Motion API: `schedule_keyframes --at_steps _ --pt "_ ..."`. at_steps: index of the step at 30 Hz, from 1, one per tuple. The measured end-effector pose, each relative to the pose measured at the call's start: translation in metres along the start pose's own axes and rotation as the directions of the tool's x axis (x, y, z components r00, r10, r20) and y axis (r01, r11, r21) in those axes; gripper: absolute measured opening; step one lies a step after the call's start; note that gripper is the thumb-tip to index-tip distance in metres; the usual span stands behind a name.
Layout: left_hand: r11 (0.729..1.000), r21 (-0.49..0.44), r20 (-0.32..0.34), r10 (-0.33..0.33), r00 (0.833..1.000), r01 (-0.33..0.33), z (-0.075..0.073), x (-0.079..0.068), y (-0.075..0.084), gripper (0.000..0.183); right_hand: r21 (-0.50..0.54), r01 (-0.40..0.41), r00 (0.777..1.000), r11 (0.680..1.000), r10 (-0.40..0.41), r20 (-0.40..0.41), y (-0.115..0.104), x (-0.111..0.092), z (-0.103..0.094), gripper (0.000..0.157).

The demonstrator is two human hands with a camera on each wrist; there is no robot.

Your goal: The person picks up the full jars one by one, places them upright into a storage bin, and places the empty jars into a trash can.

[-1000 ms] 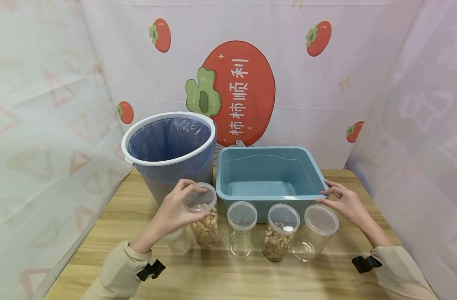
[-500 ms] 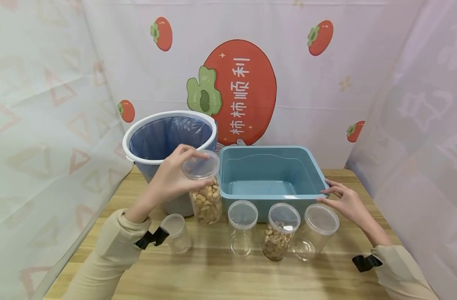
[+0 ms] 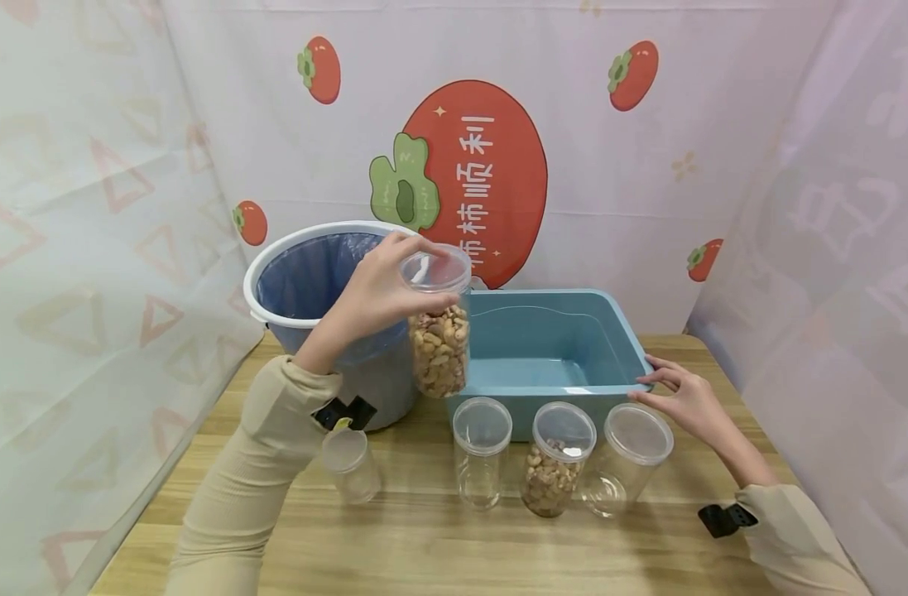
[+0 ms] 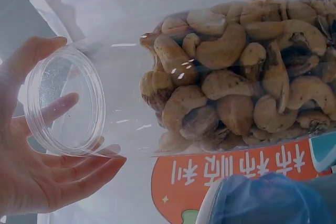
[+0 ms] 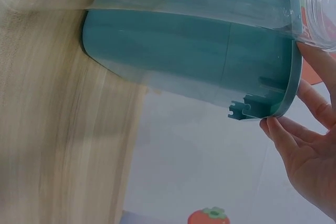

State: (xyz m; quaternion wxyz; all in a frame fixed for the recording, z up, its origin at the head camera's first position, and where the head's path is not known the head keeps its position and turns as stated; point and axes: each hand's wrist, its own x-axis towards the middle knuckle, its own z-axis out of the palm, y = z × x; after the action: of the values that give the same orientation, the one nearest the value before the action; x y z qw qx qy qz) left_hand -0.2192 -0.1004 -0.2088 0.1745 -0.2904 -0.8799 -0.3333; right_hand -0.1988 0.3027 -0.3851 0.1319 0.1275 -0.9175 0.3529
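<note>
My left hand (image 3: 382,294) grips a clear lidded jar (image 3: 440,352) of cashews near its top, fingers and thumb around the lid end. The jar hangs upright in the air, in front of the left end of the blue plastic basin (image 3: 539,331), and hides part of it. In the left wrist view the cashews (image 4: 226,77) fill the lower part of the jar, with free space under the lid. My right hand (image 3: 680,397) holds the basin's front right corner. The right wrist view shows its fingers (image 5: 283,135) at the rim.
A trash bin (image 3: 379,389) with a blue liner stands behind my left arm. Along the basin's front are an empty jar (image 3: 481,463), a jar of nuts (image 3: 549,488) and a tilted empty jar (image 3: 625,463). A small jar (image 3: 357,476) stands near my left sleeve.
My left hand has lifted the cashew jar off the table and carried it up and to the right, towards the basin. My right hand stays at the basin's corner.
</note>
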Motion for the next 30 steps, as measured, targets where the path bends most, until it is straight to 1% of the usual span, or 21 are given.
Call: schedule_keyframes --at_steps 8,12,16,23,30 --pt "0.999 -0.047 -0.022 -0.018 1.0 0.017 0.022 0.027 -0.001 0.05 0.005 -0.013 1.0 1.0 0.013 -0.004 0.0 -0.001 0.0 0.028" --pt "0.998 -0.04 -0.006 -0.042 0.999 0.042 0.034 0.037 -0.003 0.052 -0.002 -0.019 1.0 1.0 0.019 -0.003 0.0 -0.001 0.0 0.029" --pt "0.997 -0.019 0.03 -0.068 0.997 0.069 0.047 0.045 -0.008 0.054 0.002 -0.019 1.0 1.0 0.019 -0.01 0.001 -0.001 0.001 0.028" --pt "0.993 -0.006 0.07 -0.115 0.991 0.116 0.07 0.053 -0.023 0.052 0.019 -0.011 1.0 1.0 0.012 -0.018 0.002 -0.002 0.001 0.027" --pt "0.988 0.014 0.11 -0.157 0.982 0.156 0.091 0.053 -0.037 0.051 0.023 -0.011 1.0 1.0 0.012 -0.022 0.001 -0.002 0.001 0.027"
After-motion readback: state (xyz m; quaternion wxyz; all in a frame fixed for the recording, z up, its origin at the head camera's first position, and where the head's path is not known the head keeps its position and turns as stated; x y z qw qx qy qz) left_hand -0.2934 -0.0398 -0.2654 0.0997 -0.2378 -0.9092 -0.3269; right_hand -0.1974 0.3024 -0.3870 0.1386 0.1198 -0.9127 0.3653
